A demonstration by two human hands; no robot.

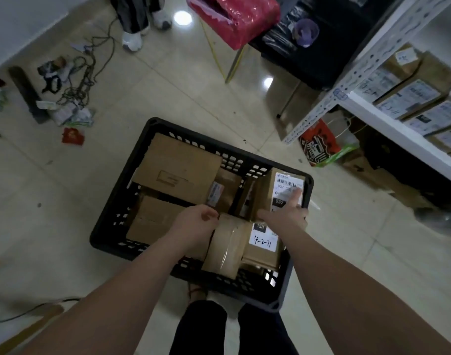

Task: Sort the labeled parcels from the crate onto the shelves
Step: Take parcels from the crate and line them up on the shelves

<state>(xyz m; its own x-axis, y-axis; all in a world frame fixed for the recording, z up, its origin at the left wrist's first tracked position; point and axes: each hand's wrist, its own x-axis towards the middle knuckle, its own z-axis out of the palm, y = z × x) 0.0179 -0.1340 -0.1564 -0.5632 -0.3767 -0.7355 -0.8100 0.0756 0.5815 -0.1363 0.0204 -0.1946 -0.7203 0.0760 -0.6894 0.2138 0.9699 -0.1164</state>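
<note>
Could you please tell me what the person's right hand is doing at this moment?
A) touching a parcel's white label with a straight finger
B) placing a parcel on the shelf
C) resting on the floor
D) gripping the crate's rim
A: the right hand lays a straight index finger on the white label of a parcel standing in the black crate, while the left hand grips the taped parcel.

Both forearms (132, 285) are bare; the trousers (201, 329) are black.
</note>
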